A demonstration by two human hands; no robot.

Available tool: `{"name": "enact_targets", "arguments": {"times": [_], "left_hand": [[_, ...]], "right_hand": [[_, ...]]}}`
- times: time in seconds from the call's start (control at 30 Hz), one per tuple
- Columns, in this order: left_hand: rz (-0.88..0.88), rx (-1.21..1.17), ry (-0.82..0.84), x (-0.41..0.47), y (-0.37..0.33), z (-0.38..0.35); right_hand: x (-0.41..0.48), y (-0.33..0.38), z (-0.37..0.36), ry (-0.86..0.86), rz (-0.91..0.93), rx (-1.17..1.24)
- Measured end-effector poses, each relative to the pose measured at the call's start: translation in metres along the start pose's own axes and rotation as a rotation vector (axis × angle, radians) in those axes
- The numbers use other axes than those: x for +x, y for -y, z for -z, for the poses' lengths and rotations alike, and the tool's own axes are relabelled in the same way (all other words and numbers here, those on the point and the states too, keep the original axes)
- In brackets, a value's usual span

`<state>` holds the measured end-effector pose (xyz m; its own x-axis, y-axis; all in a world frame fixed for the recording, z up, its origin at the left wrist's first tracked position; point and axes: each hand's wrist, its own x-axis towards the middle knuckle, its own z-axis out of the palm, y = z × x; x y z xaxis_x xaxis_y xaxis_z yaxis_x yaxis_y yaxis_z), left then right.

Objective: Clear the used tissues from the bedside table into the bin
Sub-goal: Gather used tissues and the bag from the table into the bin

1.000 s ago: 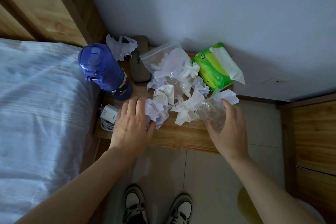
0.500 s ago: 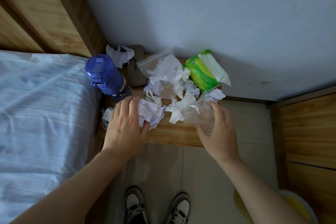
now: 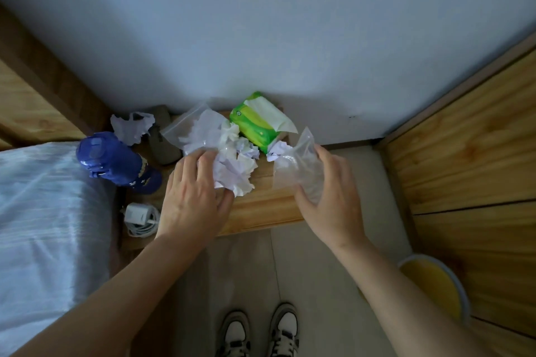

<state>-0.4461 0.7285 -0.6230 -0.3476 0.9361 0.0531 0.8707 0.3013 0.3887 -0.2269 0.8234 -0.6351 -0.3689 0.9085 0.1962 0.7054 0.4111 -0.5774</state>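
Observation:
Crumpled white tissues (image 3: 236, 166) lie heaped on the wooden bedside table (image 3: 266, 206). My left hand (image 3: 194, 197) rests on the heap's left side, fingers curled around several tissues. My right hand (image 3: 327, 194) holds a clear plastic bag (image 3: 298, 171) above the table's right edge, with one tissue (image 3: 278, 149) showing at its top. A second clear bag (image 3: 190, 132) with tissues lies at the back. Another crumpled tissue (image 3: 132, 127) sits far left behind the bottle. A yellow bin (image 3: 435, 290) stands on the floor at the lower right.
A blue bottle (image 3: 116, 162) stands at the table's left, a grey case (image 3: 162, 139) behind it. A green tissue pack (image 3: 256, 124) lies at the back. A white charger with cable (image 3: 140, 217) sits near the bed (image 3: 43, 226). A wooden cabinet (image 3: 470, 168) is on the right.
My left hand has gathered the tissues rightward and away from the charger. My right hand has lifted the clear bag off the pile toward the right. The camera has pulled back.

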Motion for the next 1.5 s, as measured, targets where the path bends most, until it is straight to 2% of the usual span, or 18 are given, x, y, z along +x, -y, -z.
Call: {"name": "enact_targets", "arguments": {"times": [0.33, 0.57, 0.83, 1.17, 1.5], "left_hand": [[-0.291, -0.093, 0.020, 0.037, -0.117, 0.005], [-0.549, -0.170, 0.078, 0.031, -0.223, -0.016], [-0.765, -0.216, 0.195, -0.005, -0.327, -0.052], [-0.891, -0.194, 0.297, -0.067, -0.427, -0.093], [-0.914, -0.167, 0.398, -0.109, -0.465, -0.161]], "right_hand": [[-0.019, -0.036, 0.123, -0.165, -0.095, -0.154], [-0.069, -0.084, 0.193, -0.332, -0.256, -0.159], [-0.146, -0.140, 0.253, -0.476, -0.464, -0.169], [-0.234, -0.197, 0.301, -0.588, -0.637, -0.198], [-0.283, -0.250, 0.291, -0.595, -0.786, -0.162]]}}
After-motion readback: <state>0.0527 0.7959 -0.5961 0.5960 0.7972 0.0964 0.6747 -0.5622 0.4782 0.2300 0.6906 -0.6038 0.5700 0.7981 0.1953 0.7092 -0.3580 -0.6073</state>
